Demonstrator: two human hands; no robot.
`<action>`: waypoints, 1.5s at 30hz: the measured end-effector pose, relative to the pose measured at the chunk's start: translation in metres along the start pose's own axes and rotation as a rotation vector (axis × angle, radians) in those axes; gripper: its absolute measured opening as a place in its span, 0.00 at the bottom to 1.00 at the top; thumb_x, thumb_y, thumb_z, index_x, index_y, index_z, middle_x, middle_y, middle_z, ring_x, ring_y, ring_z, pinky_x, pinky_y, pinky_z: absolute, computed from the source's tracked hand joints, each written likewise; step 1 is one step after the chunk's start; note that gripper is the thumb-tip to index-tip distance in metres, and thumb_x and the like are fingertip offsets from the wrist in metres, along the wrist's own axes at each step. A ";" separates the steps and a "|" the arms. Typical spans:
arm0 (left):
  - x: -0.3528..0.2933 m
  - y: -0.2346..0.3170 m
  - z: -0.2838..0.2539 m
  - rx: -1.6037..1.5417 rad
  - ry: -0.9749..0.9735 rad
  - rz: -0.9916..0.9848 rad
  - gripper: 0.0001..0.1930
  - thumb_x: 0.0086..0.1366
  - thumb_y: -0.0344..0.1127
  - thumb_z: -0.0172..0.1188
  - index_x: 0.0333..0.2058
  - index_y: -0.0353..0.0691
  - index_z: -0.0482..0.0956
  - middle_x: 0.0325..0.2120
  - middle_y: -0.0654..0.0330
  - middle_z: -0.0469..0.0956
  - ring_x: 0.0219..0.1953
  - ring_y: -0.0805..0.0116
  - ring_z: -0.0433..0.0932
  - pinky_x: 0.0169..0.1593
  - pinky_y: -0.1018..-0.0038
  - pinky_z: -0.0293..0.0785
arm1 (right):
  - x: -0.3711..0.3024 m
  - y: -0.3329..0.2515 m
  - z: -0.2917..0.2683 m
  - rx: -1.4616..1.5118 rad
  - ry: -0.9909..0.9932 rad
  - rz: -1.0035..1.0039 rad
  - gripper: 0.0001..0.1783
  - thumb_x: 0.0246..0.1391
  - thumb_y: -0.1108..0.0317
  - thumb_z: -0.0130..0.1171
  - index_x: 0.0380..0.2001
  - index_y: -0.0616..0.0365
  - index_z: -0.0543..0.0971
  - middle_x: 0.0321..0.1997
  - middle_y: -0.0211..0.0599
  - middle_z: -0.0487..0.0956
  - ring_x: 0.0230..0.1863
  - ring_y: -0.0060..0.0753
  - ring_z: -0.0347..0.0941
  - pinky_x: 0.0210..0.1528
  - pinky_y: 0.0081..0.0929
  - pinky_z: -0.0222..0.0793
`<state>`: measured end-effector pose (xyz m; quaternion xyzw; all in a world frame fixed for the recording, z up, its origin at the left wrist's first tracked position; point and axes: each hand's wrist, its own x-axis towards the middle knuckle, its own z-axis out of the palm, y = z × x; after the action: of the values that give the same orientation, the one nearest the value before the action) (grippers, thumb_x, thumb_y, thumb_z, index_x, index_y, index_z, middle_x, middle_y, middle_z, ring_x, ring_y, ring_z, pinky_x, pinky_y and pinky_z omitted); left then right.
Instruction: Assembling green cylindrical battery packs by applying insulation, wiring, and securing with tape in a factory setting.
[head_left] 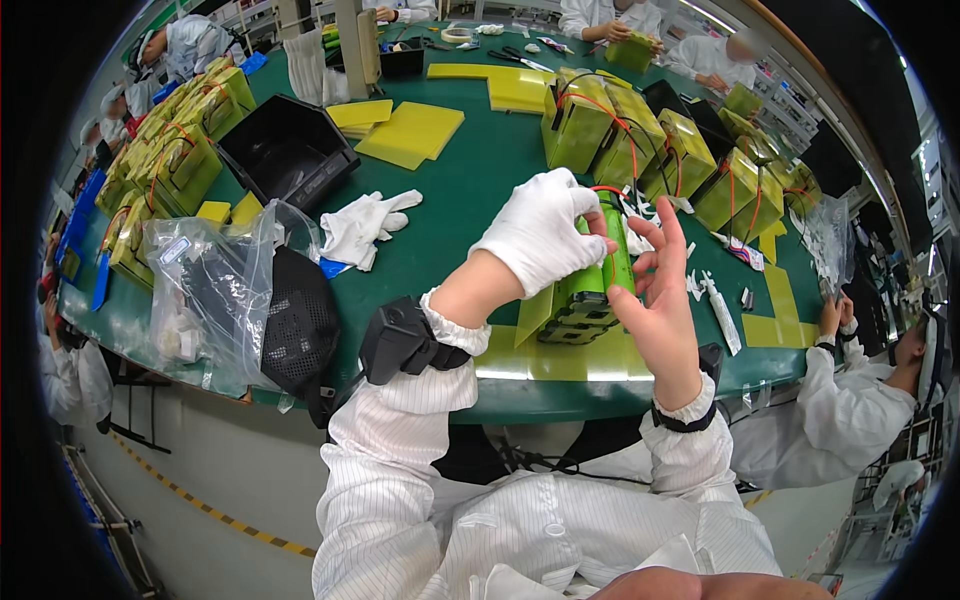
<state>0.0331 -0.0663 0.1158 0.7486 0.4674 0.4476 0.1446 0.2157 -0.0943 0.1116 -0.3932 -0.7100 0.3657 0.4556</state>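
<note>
Green battery pack: the green battery pack, the landmark here, sits between the two hands, its dark end toward the wearer, near the front edge of the green surface.
Left hand: the left hand, in a white glove with some bare fingertips showing, is curled over the upper left of the pack; whether it grips firmly or only steadies, I cannot tell.
Right hand: the bare right hand is open beside the pack's right side, fingers spread and raised, thumb close to it; contact is unclear.
Yellow sheet: a glossy yellow sheet lies under and in front of the pack; an upright yellow flap stands at its left.
Red wire: a red wire arches at the pack's far end.
Around the pack: wrapped battery blocks beyond it, a white tube to its right, a loose white glove and a black bin to its left.
Slip risk: the pack could slide or tip if the left hand bears down unevenly, as the glossy sheet probably offers little grip.
Wire risk: fingers working this close could snag the wire and strain its joint.
Flap risk: the flap could crease if the pack is pushed left against it.
</note>
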 end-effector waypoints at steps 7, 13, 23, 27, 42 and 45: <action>0.000 0.009 0.002 0.149 0.013 -0.106 0.10 0.46 0.39 0.70 0.23 0.41 0.80 0.28 0.52 0.72 0.34 0.53 0.75 0.38 0.63 0.72 | 0.000 0.016 -0.027 0.518 0.107 -0.070 0.05 0.56 0.74 0.55 0.36 0.59 0.73 0.42 0.29 0.71 0.37 0.16 0.62 0.42 0.15 0.58; -0.001 0.010 0.000 0.177 0.006 -0.176 0.09 0.48 0.40 0.68 0.24 0.41 0.81 0.29 0.53 0.72 0.34 0.54 0.75 0.39 0.64 0.73 | 0.008 0.005 -0.029 0.506 -0.161 0.028 0.04 0.56 0.72 0.56 0.30 0.59 0.72 0.41 0.29 0.71 0.39 0.19 0.63 0.46 0.19 0.58; 0.002 -0.008 0.003 -0.002 -0.036 -0.234 0.09 0.51 0.40 0.68 0.27 0.41 0.82 0.27 0.54 0.70 0.33 0.58 0.73 0.39 0.68 0.71 | 0.018 0.016 -0.025 0.388 -0.129 0.028 0.06 0.55 0.72 0.57 0.26 0.60 0.72 0.38 0.26 0.68 0.41 0.19 0.62 0.49 0.19 0.56; 0.003 -0.018 0.002 -0.193 -0.086 -0.260 0.10 0.53 0.39 0.68 0.28 0.39 0.82 0.27 0.57 0.71 0.32 0.64 0.73 0.39 0.71 0.71 | 0.021 0.018 -0.021 0.342 -0.095 0.049 0.07 0.54 0.72 0.59 0.25 0.60 0.72 0.38 0.26 0.68 0.40 0.18 0.62 0.47 0.18 0.56; 0.005 -0.027 0.008 -0.449 -0.115 -0.360 0.10 0.54 0.37 0.67 0.29 0.35 0.82 0.24 0.58 0.79 0.28 0.71 0.75 0.36 0.74 0.71 | 0.024 0.029 -0.021 0.327 -0.069 0.101 0.08 0.54 0.72 0.60 0.24 0.60 0.73 0.35 0.23 0.68 0.37 0.16 0.62 0.43 0.16 0.55; 0.005 -0.025 0.008 -0.429 -0.098 -0.329 0.10 0.54 0.36 0.67 0.29 0.35 0.82 0.24 0.58 0.79 0.28 0.71 0.74 0.36 0.74 0.71 | 0.023 0.028 -0.020 0.321 -0.056 0.113 0.08 0.54 0.71 0.61 0.24 0.60 0.73 0.35 0.23 0.68 0.37 0.16 0.62 0.42 0.16 0.55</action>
<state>0.0258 -0.0473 0.0979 0.6357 0.4695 0.4701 0.3931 0.2345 -0.0587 0.1013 -0.3446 -0.6317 0.5101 0.4712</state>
